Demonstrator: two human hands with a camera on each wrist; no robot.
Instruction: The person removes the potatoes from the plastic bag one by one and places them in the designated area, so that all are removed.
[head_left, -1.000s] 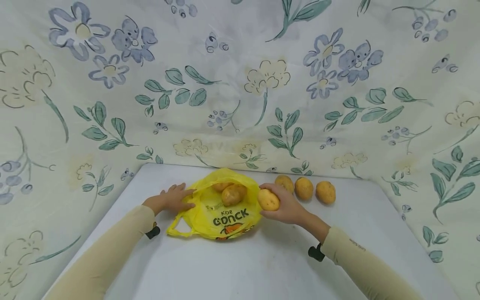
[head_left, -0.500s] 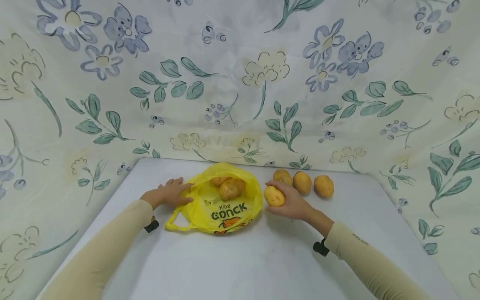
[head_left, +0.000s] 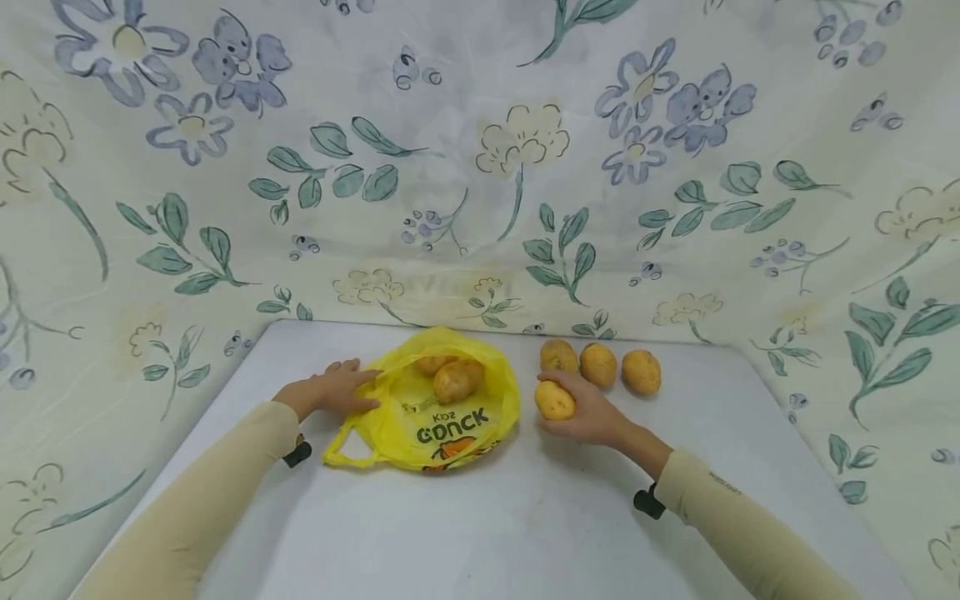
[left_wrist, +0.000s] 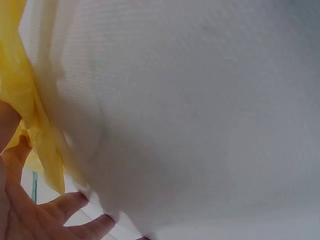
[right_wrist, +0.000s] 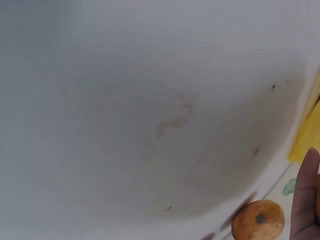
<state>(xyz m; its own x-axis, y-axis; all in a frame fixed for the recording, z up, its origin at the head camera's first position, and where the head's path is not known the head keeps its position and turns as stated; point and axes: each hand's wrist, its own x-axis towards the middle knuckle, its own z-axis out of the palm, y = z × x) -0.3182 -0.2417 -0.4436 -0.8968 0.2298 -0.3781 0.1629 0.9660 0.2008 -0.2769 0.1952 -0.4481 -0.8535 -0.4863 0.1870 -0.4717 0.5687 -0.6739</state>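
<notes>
Since one second ago, the right hand [head_left: 588, 410] has carried its potato [head_left: 555, 400] away from the mouth of the yellow bag [head_left: 427, 408] to a spot just in front of the row of three potatoes [head_left: 598, 365], while the left hand [head_left: 333, 390] has stayed at the bag's left edge. Floral cloth [head_left: 480, 167], printed with blue flowers and green leaves on a cream ground, rises behind and to both sides of the work area as a backdrop. White table [head_left: 480, 517], smooth and faintly stained in the right wrist view, carries every item. Yellow bag lies open near the table's far middle, printed lettering facing the camera, with two potatoes [head_left: 453, 377] visible inside it. Row of three potatoes rests near the back edge, right of the bag and apart from it. Right hand curls its fingers around the single potato, holding it low at the table between the bag and the row. Left hand lies with fingers extended and relaxed, flat against the bag's plastic, gripping nothing; cream sleeves cover both forearms.
</notes>
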